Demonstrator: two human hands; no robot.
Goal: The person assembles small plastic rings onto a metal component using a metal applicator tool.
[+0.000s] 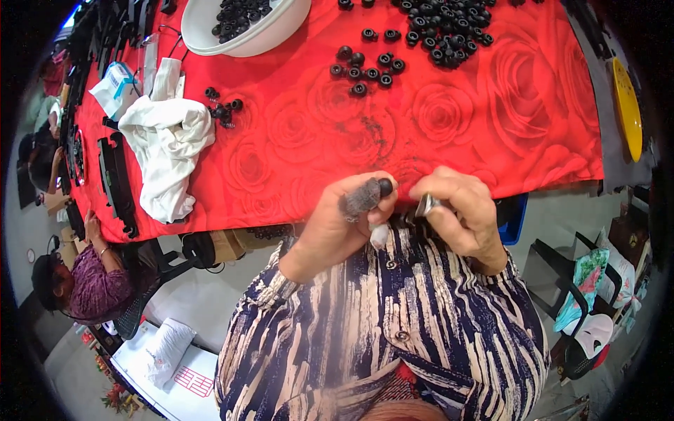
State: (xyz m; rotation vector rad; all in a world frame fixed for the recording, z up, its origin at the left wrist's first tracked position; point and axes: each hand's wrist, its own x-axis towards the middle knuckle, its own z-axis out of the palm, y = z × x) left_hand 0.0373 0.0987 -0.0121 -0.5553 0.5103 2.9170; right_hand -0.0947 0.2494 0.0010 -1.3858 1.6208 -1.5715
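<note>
The knob-like black part [385,187] looks like smooth plastic, the grey finger cover [359,200] like fuzzy, matt cloth; the small flat piece [425,204] gleams like metal. The surface [295,168] wears printed red cloth — the white bowl [286,34], smooth plastic.

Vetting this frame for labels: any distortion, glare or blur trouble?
Head view: strong fisheye, black corners, things bending toward the rim. Head view: bright patch at upper left, yet the white cloth shows its folds. Head view: black knobs look clear; the silvery piece in the right hand is too small to identify.
</note>
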